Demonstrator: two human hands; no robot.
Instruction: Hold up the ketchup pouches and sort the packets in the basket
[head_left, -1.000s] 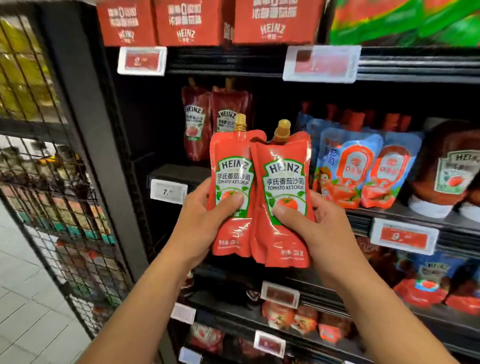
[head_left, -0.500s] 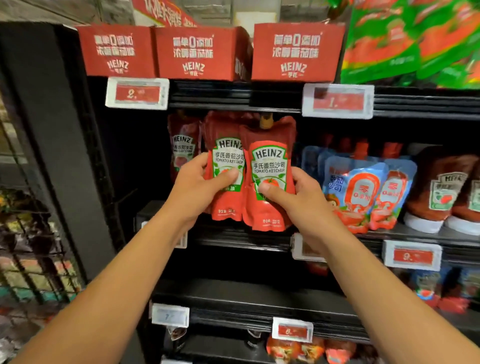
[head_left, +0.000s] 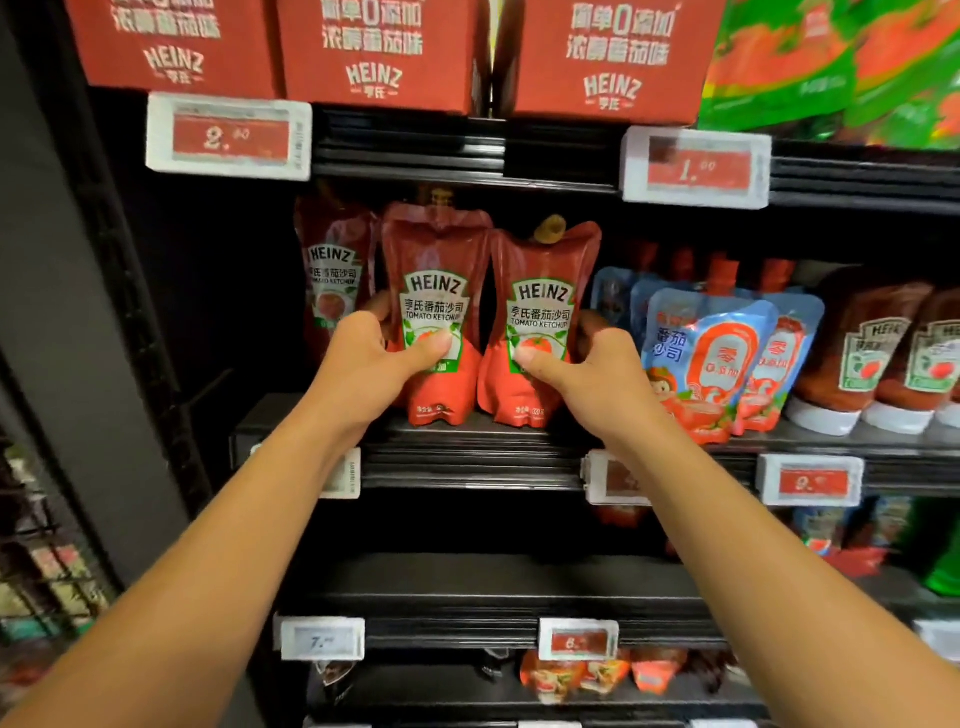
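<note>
- The left hand (head_left: 371, 364) grips a red ketchup pouch (head_left: 435, 312), thumb pressed across the lower edge of its label and the other fingers wrapped round behind.
- The right hand (head_left: 592, 371) grips a second ketchup pouch (head_left: 540, 322) the same way, thumb on the front near the tomato picture, fingers curled round its right side.
- Both pouches stand upright side by side at about 12 o'clock from the hands; their lower parts touch or nearly touch, and their bottom edges are at the front lip of the black shelf (head_left: 467, 441).
- The right-hand pouch shows a gold cap (head_left: 551, 228) at its top; the cap of the left-hand one is blurred against the shelf above.
- At 10 o'clock from the left hand, further back on the same shelf, another pouch (head_left: 332, 280) of the same kind stands in shadow.
- At 3 o'clock from the right hand stands a row of blue pouches (head_left: 711, 358), and beyond them dark squeeze bottles (head_left: 862, 353) resting on their white caps.
- At 12 o'clock, on the shelf above, sit red cartons (head_left: 374, 52) with green packs (head_left: 831, 62) to their right.
- White price tags (head_left: 228, 136) are clipped to the shelf edges; their small print is too blurred to read.
- At 9 o'clock a wire rack (head_left: 47, 571) holds blurred goods.
</note>
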